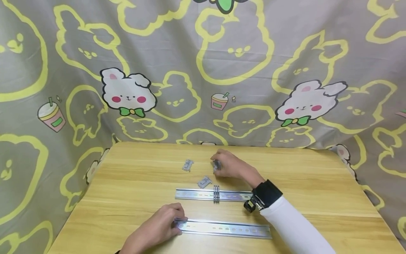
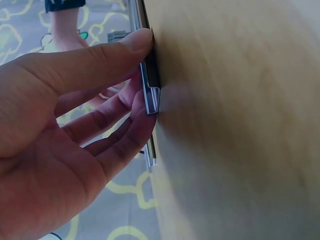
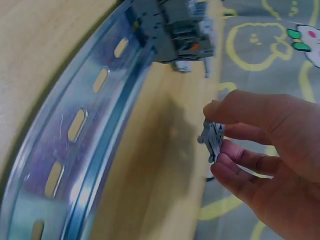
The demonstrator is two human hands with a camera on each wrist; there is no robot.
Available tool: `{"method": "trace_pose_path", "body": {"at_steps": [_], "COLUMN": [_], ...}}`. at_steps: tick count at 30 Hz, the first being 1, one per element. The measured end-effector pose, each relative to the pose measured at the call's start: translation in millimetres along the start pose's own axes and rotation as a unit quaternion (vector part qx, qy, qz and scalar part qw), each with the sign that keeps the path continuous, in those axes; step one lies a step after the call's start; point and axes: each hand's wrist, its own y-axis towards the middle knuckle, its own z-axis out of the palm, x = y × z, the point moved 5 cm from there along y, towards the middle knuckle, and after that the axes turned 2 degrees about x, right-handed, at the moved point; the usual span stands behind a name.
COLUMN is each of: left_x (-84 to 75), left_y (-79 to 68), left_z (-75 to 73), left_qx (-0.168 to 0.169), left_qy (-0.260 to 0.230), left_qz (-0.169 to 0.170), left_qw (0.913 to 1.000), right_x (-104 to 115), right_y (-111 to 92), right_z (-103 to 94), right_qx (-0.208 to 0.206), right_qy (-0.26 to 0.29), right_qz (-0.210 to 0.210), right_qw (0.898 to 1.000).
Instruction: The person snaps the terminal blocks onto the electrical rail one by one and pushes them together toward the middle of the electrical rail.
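At the near slotted metal DIN rail (image 1: 225, 229), my left hand (image 1: 161, 224) grips the left end between thumb and fingers. The left wrist view shows the thumb on one edge of that rail end (image 2: 152, 97) and fingers on the other. Beyond the far DIN rail (image 1: 196, 194), my right hand (image 1: 231, 164) pinches a small grey terminal block (image 3: 214, 139) between thumb and fingertips. Several terminal blocks (image 1: 216, 194) sit side by side across the far rail, near its middle.
Two loose grey terminal blocks lie on the wooden table (image 1: 127, 183): one farther back (image 1: 188, 165), another just behind the far rail (image 1: 204, 182). A patterned curtain (image 1: 177, 116) hangs behind the table and along its sides.
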Motion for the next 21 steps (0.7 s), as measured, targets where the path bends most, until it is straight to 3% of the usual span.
{"method": "trace_pose_path", "body": {"at_steps": [4,12,21], "left_x": [0.7,4.9,3.8], "left_y": [-0.2,-1.0,0.5], "left_z": [0.5,0.6,-2.6], "left_qx": [-0.014,-0.01,-0.02], "left_qy": [-0.001,-0.014,0.006], "left_qz": [0.012,-0.001,0.015], "left_qw": [0.9998,0.9999,0.9997], "right_x": [6,16,-5], "right_y": [-21,-77,-144], "right_z": [-14.0,-31.1,-31.1], "right_qx": [-0.042,-0.124,-0.169], "right_qy": [0.007,0.06,0.133], "right_qz": [-0.018,-0.054,-0.039], "right_qw": [0.999,0.989,0.976]}}
